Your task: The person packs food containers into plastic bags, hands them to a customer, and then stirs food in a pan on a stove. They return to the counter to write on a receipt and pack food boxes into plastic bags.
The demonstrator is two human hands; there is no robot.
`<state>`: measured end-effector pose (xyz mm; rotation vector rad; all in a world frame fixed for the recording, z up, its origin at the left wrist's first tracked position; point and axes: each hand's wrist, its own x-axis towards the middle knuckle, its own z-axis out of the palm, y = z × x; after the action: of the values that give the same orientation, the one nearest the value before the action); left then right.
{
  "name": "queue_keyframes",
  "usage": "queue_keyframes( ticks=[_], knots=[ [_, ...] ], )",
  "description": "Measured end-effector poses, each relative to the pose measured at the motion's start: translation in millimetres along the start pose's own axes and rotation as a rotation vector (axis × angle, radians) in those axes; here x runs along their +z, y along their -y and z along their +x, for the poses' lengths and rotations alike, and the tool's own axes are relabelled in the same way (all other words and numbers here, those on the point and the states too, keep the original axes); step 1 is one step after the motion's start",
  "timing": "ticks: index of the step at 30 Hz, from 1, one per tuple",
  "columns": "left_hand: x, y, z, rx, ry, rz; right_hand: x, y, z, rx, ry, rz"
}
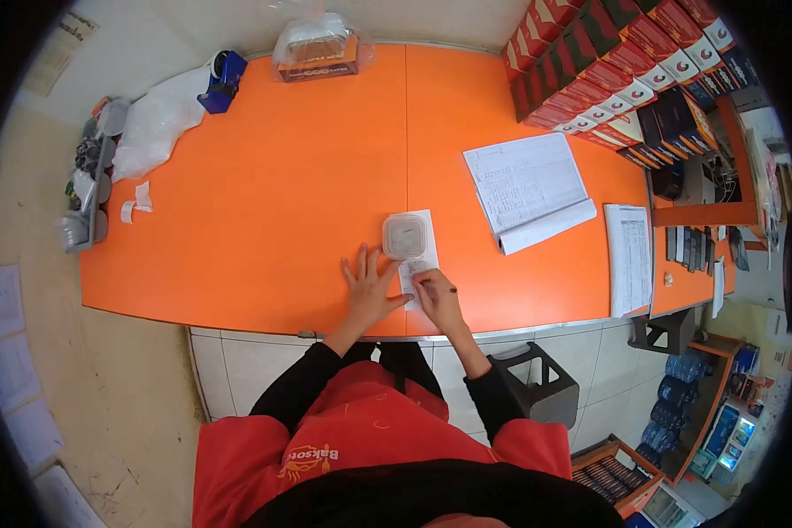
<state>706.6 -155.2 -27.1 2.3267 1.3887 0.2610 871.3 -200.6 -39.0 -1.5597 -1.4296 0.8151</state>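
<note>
Work in hand: marking of narrow white paper slip (429, 257), which lies on orange table-top (264, 202), partly under small clear plastic lidded tub (405, 236) and runs from the tub toward the person. Status, as judged: slip laid out & weighted by tub, writing under way at its near end. Print too small to tell how much is filled in, so remainder can't be assessed. R hand (437, 299), just on near side of tub, closed in writing grip on thin dark pen (450, 289); tip-to-paper contact not certain. L hand (370, 289), near-left of tub, spread wide & flat, palm down on table-top, fingertips at slip's left edge, holding nothing. Also noted: ruled white form sheets (528, 185) right of tub; stacked red cartons (607, 70) far-right of tub.
</note>
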Motion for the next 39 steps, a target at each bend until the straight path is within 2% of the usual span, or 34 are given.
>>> queue_keyframes(
  ticks=[1,4,6,8,10,13,15,18,21,22,23,24,26,29,31,32,34,39],
  knots=[
    [0.7,-0.1,0.2,0.000,-0.004,-0.004,-3.6,0.7,-4.9,-0.047,0.042,-0.033],
    [-5.4,-1.8,2.3,-0.005,0.017,-0.031,-22.2,-6.1,0.0,-0.039,-0.145,-0.206],
    [-9.9,0.1,1.2,0.015,0.045,-0.056,-30.7,-7.3,7.7,0.031,-0.153,-0.249],
    [-13.6,9.7,-1.8,0.036,0.063,-0.065,-32.8,-13.9,20.7,-0.150,-0.082,-0.446],
    [-9.0,26.3,-7.5,0.115,0.009,-0.168,-31.4,-2.8,27.0,-0.239,-0.084,-0.543],
    [-22.3,57.7,-18.4,0.165,-0.008,-0.274,-14.8,28.6,51.4,-0.286,-0.311,-0.468],
    [-45.9,89.9,-22.6,0.137,-0.099,-0.285,10.8,63.5,79.3,-0.252,-0.501,-0.440],
    [-90.3,158.9,-21.8,0.051,-0.237,-0.259,87.8,136.8,150.6,-0.409,-0.513,-0.219],
    [-149.5,246.4,-9.1,-0.035,-0.409,-0.156,200.9,228.4,232.0,-0.446,-0.170,0.020],
    [-177.7,281.3,5.5,-0.052,-0.474,-0.113,244.4,250.3,267.8,-0.556,-0.062,0.031],
    [-200.9,324.6,26.1,-0.076,-0.540,-0.028,286.2,271.9,301.7,-0.567,0.075,0.102],
    [-226.7,368.6,51.7,-0.103,-0.610,0.053,334.1,282.3,337.2,-0.588,0.092,0.172],
    [-294.9,440.2,102.6,-0.176,-0.746,0.299,428.3,277.1,410.2,-0.435,0.200,0.171],
    [-329.8,526.6,143.8,-0.108,-0.519,0.527,518.0,238.3,477.3,-0.470,0.223,-0.252],
    [-322.8,556.0,144.4,-0.196,-0.250,0.436,551.6,196.6,488.6,-0.547,0.169,-0.430],
    [-314.6,566.0,142.4,-0.241,-0.115,0.384,552.1,197.5,484.0,-0.498,0.101,-0.396],
    [-306.3,580.2,139.5,-0.183,-0.136,0.355,547.9,215.7,469.4,-0.394,-0.035,-0.317],
    [-308.9,585.8,142.9,-0.158,-0.171,0.311,540.9,219.1,483.5,-0.480,0.057,-0.496]
  ],
)
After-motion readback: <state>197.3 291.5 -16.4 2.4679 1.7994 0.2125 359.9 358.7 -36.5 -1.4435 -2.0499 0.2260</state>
